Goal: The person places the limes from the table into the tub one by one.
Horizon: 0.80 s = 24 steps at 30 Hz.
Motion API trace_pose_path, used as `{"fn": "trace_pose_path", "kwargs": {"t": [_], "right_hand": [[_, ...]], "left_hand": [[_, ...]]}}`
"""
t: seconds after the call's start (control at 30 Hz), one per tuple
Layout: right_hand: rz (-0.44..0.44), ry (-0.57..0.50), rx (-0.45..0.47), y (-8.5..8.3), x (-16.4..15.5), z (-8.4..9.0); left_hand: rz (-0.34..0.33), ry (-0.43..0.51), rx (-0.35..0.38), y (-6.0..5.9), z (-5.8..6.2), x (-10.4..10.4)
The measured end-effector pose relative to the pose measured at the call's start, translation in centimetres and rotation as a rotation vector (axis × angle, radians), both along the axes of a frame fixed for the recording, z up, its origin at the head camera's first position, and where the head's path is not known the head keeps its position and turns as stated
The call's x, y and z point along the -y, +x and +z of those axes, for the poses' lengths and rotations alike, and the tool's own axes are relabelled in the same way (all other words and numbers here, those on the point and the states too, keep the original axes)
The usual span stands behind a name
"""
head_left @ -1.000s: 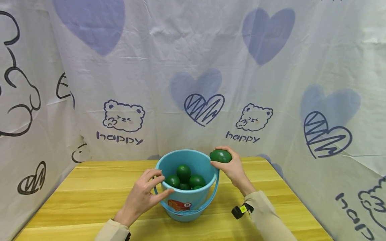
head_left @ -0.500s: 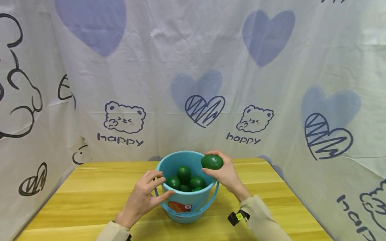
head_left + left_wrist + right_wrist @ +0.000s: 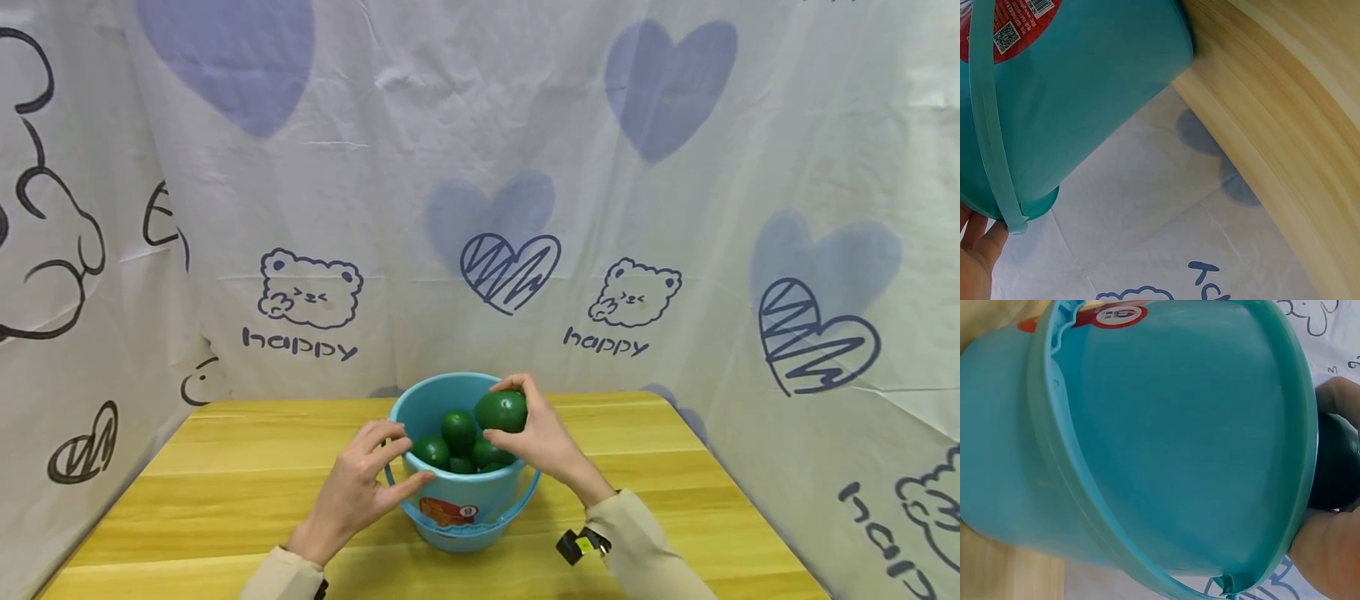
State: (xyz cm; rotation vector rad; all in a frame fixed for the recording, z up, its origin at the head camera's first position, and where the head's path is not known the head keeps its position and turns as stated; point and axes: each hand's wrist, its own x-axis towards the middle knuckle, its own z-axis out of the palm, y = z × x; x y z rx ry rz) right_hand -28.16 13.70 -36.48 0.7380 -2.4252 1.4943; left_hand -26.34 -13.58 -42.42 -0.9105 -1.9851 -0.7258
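Observation:
A light-blue bucket with a red label stands upright on the table in the head view. Several green avocados lie inside it. My left hand holds the bucket's left rim, fingers at the edge and thumb along the front. In the left wrist view, fingertips touch the rim beside the handle joint. My right hand grips another avocado between thumb and fingers over the bucket's right side. The right wrist view shows this dark avocado just past the rim, partly cut off.
The bucket's handle hangs down at the front. Under the bucket is a yellow wood-grain table. A white curtain with hearts and bears hangs behind and along both sides.
My right hand has carried the avocado leftward, from beside the right rim to over the bucket's opening. The left hand and bucket have stayed in place.

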Motion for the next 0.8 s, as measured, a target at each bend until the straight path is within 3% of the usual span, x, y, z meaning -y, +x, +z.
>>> {"fn": "trace_pose_path", "kwargs": {"t": [0.33,0.57,0.8], "right_hand": [[0.109,0.069,0.012,-0.19,-0.04,0.10],[0.137,-0.018,0.052,-0.34,-0.09,-0.13],[0.132,-0.146,-0.006,-0.33,-0.57,-0.49]], "left_hand": [[-0.006,-0.001,-0.032,-0.21,-0.10,0.19],[0.005,-0.004,-0.014,-0.15,-0.11,0.29],[0.001,-0.004,0.016,-0.09,-0.04,0.15]]}}
